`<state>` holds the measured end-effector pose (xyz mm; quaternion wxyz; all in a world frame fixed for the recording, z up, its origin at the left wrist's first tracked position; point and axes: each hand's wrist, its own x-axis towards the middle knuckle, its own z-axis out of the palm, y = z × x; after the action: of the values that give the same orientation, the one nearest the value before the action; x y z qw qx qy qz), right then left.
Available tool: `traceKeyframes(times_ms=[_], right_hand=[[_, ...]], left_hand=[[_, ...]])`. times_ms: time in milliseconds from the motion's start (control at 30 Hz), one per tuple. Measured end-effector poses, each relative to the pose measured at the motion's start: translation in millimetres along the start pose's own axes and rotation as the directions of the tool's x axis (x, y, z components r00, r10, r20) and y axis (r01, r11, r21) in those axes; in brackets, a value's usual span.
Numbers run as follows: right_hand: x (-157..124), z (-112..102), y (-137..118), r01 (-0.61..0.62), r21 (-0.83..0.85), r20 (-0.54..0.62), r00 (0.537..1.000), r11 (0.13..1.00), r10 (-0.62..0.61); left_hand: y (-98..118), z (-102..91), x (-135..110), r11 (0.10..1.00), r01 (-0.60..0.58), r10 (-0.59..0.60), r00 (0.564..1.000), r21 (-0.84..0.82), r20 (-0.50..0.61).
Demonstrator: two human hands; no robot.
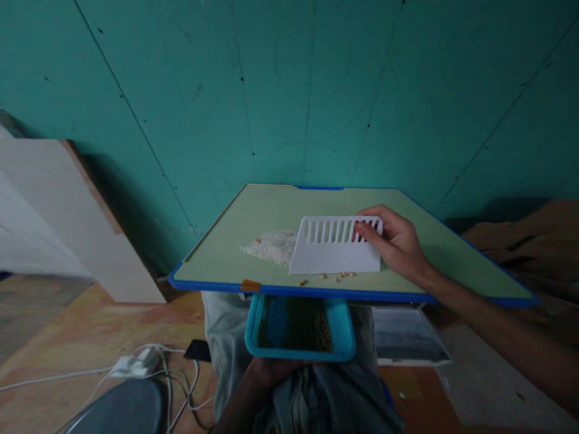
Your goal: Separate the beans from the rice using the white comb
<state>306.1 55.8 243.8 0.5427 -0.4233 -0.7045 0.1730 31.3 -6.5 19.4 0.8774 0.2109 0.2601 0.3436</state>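
My right hand (398, 244) grips the top right corner of a white slotted plastic scraper (335, 248) standing on a pale green table (443, 253) with a blue rim. A heap of white rice (274, 246) lies just left of the scraper. Several yellow-brown grains (326, 277) are scattered in front of it near the table's front edge. My left hand (271, 371) holds a blue tray (344, 337) below that edge, over my lap; dark greenish grains (307, 325) lie inside it.
A teal wall stands right behind the table. A white slanted board (58, 223) leans at the left. White cables and a power strip (133, 363) lie on the orange floor beside a dark phone (198, 349) and a grey round stool (120, 410).
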Motion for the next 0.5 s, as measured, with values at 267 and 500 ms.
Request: traceKeyframes(times_ms=[267,500], right_hand=[[-14.4,8.9,-18.3,0.066,-0.058,-0.047,0.997,0.996,-0.069],[-23.1,15.0,-32.7,0.128,-0.106,-0.043,0.990,0.986,-0.133]], left_hand=[[2.4,63.4,3.5,0.983,0.094,-0.005,0.874,-0.159,0.486],[-3.4,64.5,7.7,0.972,0.135,-0.028,0.878,-0.192,0.479]])
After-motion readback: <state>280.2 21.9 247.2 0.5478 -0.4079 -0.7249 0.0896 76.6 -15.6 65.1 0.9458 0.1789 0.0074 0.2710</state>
